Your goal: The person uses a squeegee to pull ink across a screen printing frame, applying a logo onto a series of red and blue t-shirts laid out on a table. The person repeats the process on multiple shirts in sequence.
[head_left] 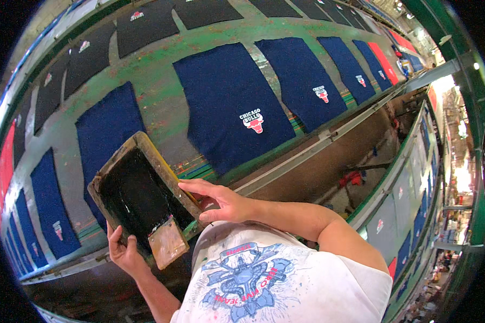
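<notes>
Above the long printing table I hold a screen-printing frame (155, 152), tilted, its worn rim around a dark inside. My left hand (125, 252) grips its near left edge, with the thumb on the rim. My right hand (221, 202) is closed on its right edge, fingers over the rim. A flat wooden squeegee (168, 243) rests inside against the near end, its lower edge smeared; neither hand touches it. Behind the frame lies a navy fabric panel (110, 116), partly covered. To its right a navy panel (221, 91) bears a small red and white print.
More navy panels (302, 70) run along the green table (145, 75). Black panels (148, 27) lie in the far row, red ones (383, 62) at the ends. A metal rail (328, 141) edges the table. Across the aisle stands a second table (385, 215) with panels.
</notes>
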